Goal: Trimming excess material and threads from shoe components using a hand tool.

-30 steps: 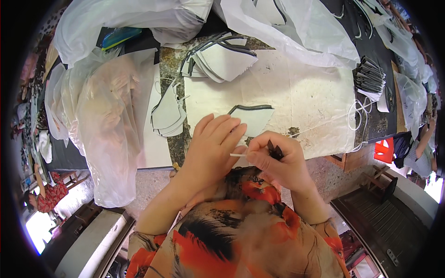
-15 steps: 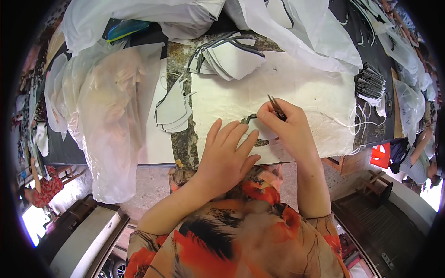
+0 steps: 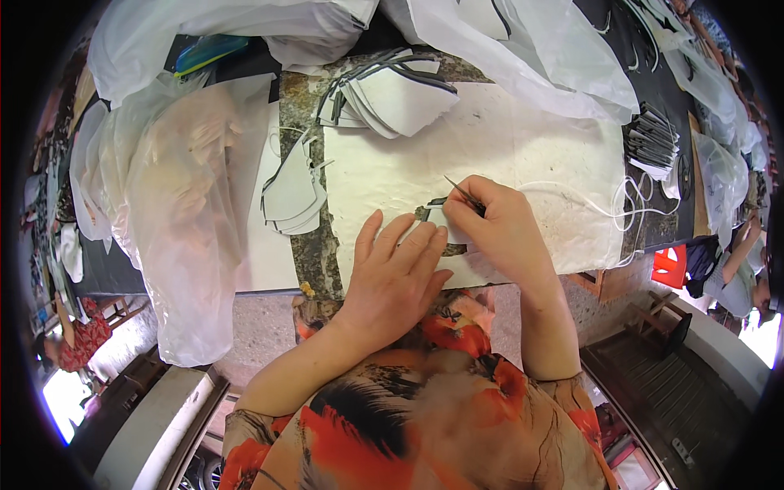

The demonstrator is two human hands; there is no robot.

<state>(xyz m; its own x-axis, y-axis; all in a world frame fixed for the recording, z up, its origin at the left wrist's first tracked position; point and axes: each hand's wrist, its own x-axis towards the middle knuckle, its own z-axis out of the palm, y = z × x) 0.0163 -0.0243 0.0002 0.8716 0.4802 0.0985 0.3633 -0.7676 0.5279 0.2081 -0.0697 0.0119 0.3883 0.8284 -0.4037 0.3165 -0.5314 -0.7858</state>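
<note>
My left hand point(image 3: 390, 273) lies palm down with its fingers stretched out on the white sheet, at the edge of a small white piece point(image 3: 438, 217) with a dark strip point(image 3: 434, 202) along its far side. Bent over the same piece, my right hand point(image 3: 498, 229) closes on dark, thin-pointed tweezers point(image 3: 472, 200), their tips up and to the left. Its thumb and fingertips are down by the strip. Both hands cover part of the piece. A fanned stack of white pieces with black edging point(image 3: 400, 96) lies farther off, and a smaller stack point(image 3: 294, 194) sits to the left.
The white sheet point(image 3: 555, 155) covers the stone-patterned board point(image 3: 314, 245). Plastic bags lie at the left point(image 3: 188, 212) and far side point(image 3: 547, 57). At right are a bundle of dark-edged pieces point(image 3: 651, 140) and loose white cord point(image 3: 625, 214). A blue-green object point(image 3: 211, 53) lies far left.
My right hand has shifted a little left, and the tweezers now tilt farther left. More of the dark strip and white piece shows. The left hand stays nearly in place; the whole view has shifted slightly.
</note>
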